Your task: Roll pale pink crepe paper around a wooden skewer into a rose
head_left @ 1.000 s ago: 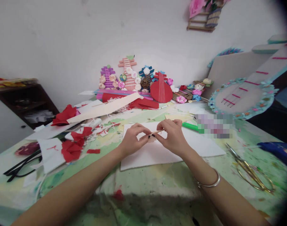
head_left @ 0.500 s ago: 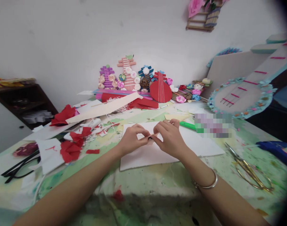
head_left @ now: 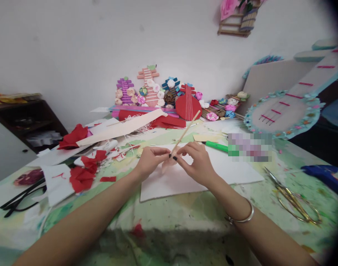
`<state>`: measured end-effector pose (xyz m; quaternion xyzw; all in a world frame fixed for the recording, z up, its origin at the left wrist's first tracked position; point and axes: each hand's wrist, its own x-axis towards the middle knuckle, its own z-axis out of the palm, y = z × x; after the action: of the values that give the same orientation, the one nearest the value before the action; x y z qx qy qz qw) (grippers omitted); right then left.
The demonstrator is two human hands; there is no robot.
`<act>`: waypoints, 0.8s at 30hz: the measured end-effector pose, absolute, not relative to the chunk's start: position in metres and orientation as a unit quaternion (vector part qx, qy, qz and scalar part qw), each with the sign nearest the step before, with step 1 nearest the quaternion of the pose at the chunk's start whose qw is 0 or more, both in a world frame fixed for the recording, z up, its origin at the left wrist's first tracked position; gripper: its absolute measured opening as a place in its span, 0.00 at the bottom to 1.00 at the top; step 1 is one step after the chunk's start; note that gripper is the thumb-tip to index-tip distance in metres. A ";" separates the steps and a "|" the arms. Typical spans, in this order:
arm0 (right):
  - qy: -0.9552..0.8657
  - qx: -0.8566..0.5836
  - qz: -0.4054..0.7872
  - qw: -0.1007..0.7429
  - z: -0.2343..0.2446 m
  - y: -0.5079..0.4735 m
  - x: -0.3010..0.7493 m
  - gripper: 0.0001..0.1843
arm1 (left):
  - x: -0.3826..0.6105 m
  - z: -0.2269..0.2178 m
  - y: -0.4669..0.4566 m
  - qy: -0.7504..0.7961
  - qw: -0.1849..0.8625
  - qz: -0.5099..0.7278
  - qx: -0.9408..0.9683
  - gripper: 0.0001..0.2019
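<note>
Over a white board (head_left: 226, 166), both hands are closed in a pinch with their fingertips almost meeting. My left hand (head_left: 151, 162) grips a small piece of pale pink paper (head_left: 165, 167), blurred and partly covered by the fingers. A thin wooden stick (head_left: 187, 129) rises from the paper and slants up to the right. My right hand (head_left: 198, 162), with a silver bangle on its wrist, pinches the paper at the stick's lower end. How the stick sits in the paper is hidden.
Gold-handled scissors (head_left: 294, 199) and a blue glue gun (head_left: 325, 179) lie right; a green-handled tool (head_left: 217, 146) rests on the board. Red paper scraps (head_left: 82, 179) and black-framed glasses (head_left: 24, 197) are left. Decorated model instruments (head_left: 188, 105) stand along the wall.
The wooden stick now shows, pointing up and right from between the fingers. Both hands have shifted slightly left, and more pink paper hangs below the fingertips.
</note>
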<state>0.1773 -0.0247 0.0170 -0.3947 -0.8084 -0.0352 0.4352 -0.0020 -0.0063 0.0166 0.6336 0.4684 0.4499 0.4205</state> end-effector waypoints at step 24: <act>-0.768 -0.368 0.290 0.436 0.016 -0.013 0.184 0.05 | -0.001 0.003 0.002 0.367 0.624 0.414 0.553 0.06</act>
<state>0.1835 -0.0131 0.0156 -0.3683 -0.7682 0.2905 0.4357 -0.0011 0.0018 0.0027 0.5525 0.3669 0.4138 0.6236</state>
